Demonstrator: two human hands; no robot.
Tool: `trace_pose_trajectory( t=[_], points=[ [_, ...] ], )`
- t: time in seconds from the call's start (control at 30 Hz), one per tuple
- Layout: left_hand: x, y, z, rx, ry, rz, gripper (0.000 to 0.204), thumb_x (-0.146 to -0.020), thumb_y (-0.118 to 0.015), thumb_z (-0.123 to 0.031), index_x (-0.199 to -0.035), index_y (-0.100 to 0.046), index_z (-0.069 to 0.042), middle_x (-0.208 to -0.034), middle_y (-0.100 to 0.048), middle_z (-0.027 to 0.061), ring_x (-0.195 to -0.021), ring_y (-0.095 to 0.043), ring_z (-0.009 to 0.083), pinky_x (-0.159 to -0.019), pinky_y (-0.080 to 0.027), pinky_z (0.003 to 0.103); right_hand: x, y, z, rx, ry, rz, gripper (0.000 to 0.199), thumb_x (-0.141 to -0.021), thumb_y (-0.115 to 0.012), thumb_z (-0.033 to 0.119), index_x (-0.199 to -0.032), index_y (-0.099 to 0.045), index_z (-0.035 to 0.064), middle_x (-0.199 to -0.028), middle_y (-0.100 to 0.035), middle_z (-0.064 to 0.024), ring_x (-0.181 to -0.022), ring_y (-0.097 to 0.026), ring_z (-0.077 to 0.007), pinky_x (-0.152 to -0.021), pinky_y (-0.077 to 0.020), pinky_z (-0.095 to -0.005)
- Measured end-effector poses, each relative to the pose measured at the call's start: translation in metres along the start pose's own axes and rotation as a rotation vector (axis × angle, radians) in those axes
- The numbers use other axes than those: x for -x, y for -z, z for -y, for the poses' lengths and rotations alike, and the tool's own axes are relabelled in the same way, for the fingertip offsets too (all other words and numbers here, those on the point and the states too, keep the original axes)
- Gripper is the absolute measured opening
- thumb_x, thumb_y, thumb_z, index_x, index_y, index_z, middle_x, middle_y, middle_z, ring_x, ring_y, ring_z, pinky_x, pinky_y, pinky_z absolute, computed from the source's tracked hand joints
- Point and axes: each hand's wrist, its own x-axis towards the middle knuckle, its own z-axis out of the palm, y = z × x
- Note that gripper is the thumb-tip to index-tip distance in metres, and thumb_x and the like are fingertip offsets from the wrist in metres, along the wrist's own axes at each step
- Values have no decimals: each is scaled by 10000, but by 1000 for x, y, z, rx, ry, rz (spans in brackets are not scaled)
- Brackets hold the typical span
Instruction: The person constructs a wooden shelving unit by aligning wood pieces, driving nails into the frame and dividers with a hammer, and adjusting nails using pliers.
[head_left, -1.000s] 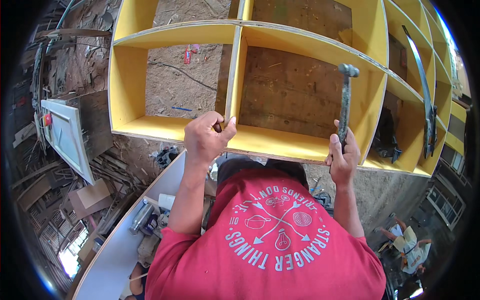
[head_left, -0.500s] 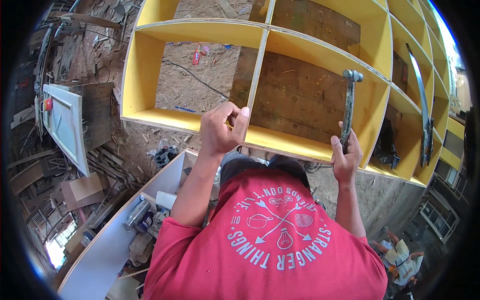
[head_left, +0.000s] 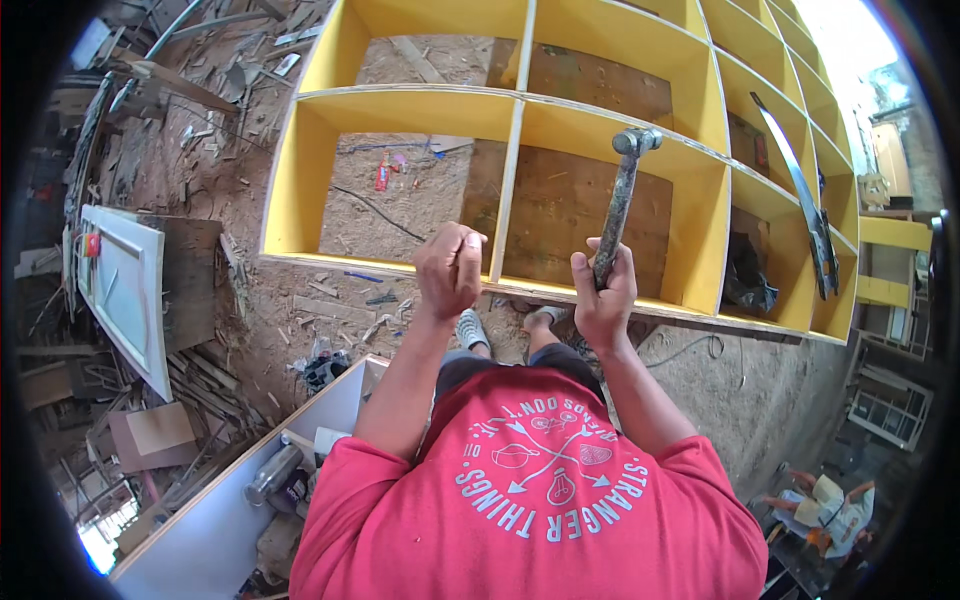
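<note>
In front of me stands a large yellow shelf unit [head_left: 425, 113] with open compartments and bare plywood edges. My right hand [head_left: 607, 300] is wrapped round the lower handle of a hammer [head_left: 618, 205]; its metal head points up, before a compartment with a brown back panel [head_left: 560, 210]. Close to the near end of an upright divider [head_left: 508, 190], my left hand [head_left: 448, 272] is closed with the fingers curled in. Whatever it pinches, if anything, is too small or hidden to make out.
A handsaw [head_left: 785, 165] leans across the unit at the right, near a black plastic bag [head_left: 745, 275]. A white-walled box [head_left: 195, 545] holding bottles stands lower left. Beyond it are a framed panel [head_left: 128, 285] and wood scraps. Another person [head_left: 835, 515] is at lower right.
The hammer and my right hand have moved left, closer to my left hand. My view has shifted, so more of the shelf unit and my feet now show.
</note>
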Motion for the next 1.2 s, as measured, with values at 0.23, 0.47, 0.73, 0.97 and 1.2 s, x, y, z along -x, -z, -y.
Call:
trace_pose_trajectory(
  t=[0.23, 0.47, 0.73, 0.97, 1.2],
  points=[
    [31, 39, -14, -100, -39, -45, 166, -950, -608, -72, -800, -657, -23, -638, -570, 104, -499, -523, 255, -520, -423, 379, -8, -14, -3, 49, 54, -96, 275, -1022, -714, 200, -1199, -630, 7, -797, -553, 27, -673, -496, -58, -614, -422, -252],
    [94, 34, -15, 143, 780, 345, 314, -953, -712, -273, -1065, -756, 16, -869, -760, 110, -729, -687, 175, -692, -537, 369, -5, -18, 3, 80, -3, -75, 335, -1002, -739, 257, -1204, -672, -2, -1026, -649, -71, -888, -608, -161, -821, -517, -323],
    [101, -4, -15, 269, 848, 281, 211, -901, -597, -117, -953, -757, 11, -860, -775, 196, -774, -745, 294, -765, -570, 453, -4, -11, -26, 155, 269, -53, 411, -1022, -713, 288, -1262, -632, -36, -1005, -646, -88, -597, -525, -113, -518, -437, -274],
    [96, 8, -39, -131, 792, 138, 244, -832, -655, -207, -877, -740, 17, -909, -713, 292, -899, -704, 472, -837, -548, 555, 1, -12, -1, 164, 131, 53, 417, -1036, -682, 294, -1267, -633, -50, -1171, -653, -161, -1038, -609, -281, -928, -483, -389],
    [99, 0, -20, -33, 819, 158, 186, -875, -676, -150, -929, -798, -22, -890, -752, 247, -854, -752, 387, -792, -570, 495, -3, -9, -11, 203, 170, 53, 451, -1032, -686, 312, -1270, -631, -68, -1203, -658, -196, -1086, -629, -326, -960, -485, -412]
  ],
)
